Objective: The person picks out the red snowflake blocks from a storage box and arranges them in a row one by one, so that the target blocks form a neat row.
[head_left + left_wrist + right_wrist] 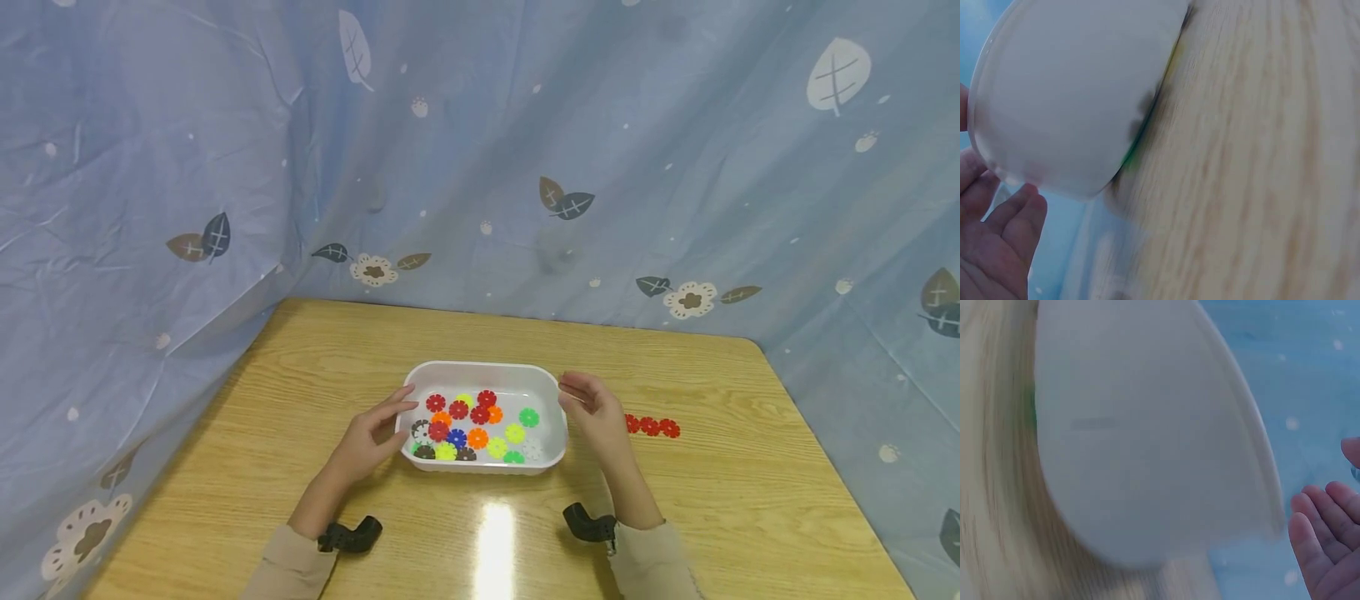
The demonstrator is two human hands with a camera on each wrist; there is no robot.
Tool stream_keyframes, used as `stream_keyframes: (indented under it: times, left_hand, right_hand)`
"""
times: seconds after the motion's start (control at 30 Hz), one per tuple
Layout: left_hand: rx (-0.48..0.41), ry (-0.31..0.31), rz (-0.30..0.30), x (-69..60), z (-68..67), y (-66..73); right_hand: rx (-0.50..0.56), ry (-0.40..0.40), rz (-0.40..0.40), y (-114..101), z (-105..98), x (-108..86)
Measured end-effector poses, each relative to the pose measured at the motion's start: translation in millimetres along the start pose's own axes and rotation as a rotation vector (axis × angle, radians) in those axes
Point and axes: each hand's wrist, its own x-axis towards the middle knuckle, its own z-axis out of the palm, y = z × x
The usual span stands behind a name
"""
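A white tray stands on the wooden table, holding several notched discs in red, orange, yellow, green, blue, white and dark brown. At its left end is the left hand, fingertips at the rim, fingers spread. The right hand is beside the tray's right end, its fingers loosely bent with nothing in them. In the left wrist view the left hand has its fingertips against the tray wall. The right wrist view has the right hand just beside the tray; contact is unclear.
A row of joined red discs lies on the table to the right of the right hand. A blue curtain with leaf and flower prints hangs behind the table and along its sides. Black mounts sit at both wrists.
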Motion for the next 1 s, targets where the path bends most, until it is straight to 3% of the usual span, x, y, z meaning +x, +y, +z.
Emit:
stream_keyframes:
  times: [0.2, 0.47, 0.77, 1.0]
  left_hand:
    - [0.007, 0.002, -0.003, -0.3, 0.1, 0.1]
    - [-0.002, 0.005, 0.002, -0.8, 0.7, 0.1]
    - [-0.004, 0.005, 0.006, -0.5, 0.4, -0.4]
    - [-0.006, 0.012, 0.020, -0.7, 0.3, -0.5]
  right_hand:
    - [0.028, -0.059, 0.004, -8.9, 27.5, 2.7]
    - [0.064, -0.128, -0.002, -4.7, 56.6, 10.8]
    - [-0.001, -0.136, -0.025, -3.6, 77.8, 19.8]
    - [0.007, -0.134, 0.062, -4.1, 88.5, 29.2]
